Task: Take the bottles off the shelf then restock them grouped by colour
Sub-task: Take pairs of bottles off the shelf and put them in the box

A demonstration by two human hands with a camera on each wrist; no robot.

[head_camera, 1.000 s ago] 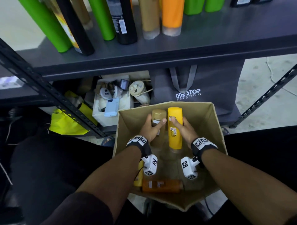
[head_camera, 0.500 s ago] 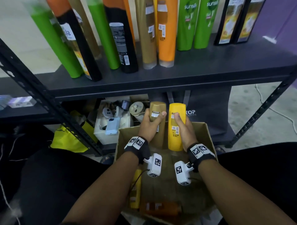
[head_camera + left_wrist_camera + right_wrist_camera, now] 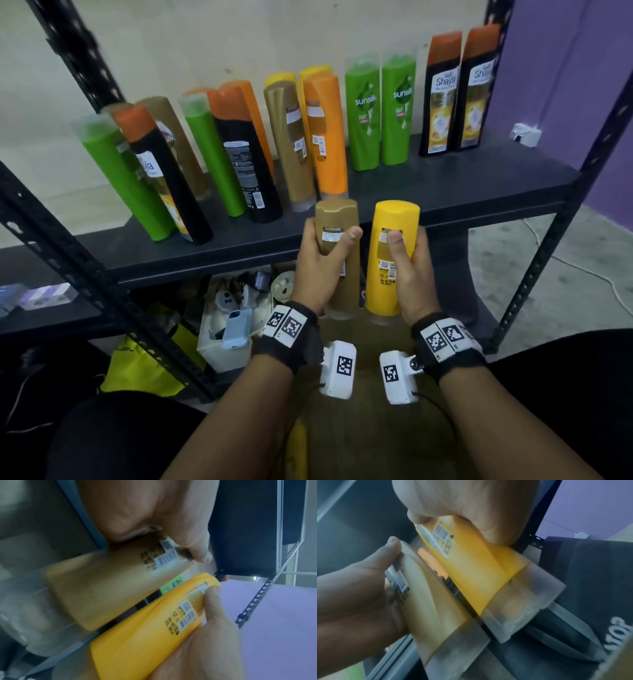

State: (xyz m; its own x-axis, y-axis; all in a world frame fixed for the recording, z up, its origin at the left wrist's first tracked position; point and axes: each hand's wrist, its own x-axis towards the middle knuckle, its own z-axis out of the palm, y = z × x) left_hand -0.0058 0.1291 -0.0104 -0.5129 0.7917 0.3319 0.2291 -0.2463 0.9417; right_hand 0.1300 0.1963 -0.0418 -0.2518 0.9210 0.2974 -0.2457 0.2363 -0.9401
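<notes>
Both bottles have risen out of the cardboard box and now sit level with the shelf's (image 3: 445, 192) front edge, where a second ago they were low inside the box.

On the far left of the shelf stands a mixed, leaning cluster: green bottles (image 3: 113, 178), black bottles with orange caps (image 3: 168, 178), a tan one behind. Toward the middle, a tan bottle and an orange bottle (image 3: 323, 137) stand side by side with yellow caps behind them. Farther right, two green Sunsilk bottles (image 3: 380, 113) are paired, then two black Shaylla bottles (image 3: 459, 92) — these pairs look like colour groups already restocked.

Near the front edge, the left hand (image 3: 317, 270) wraps the tan bottle (image 3: 337, 222) with its grip closed around the body, thumb across the back label. Just beside it, the right hand (image 3: 409, 270) holds the yellow bottle (image 3: 392, 240) the same way. Each is held cap-down, probably so it can be stood on its cap like the others, one bottle per hand to be parted toward its own colour.
</notes>
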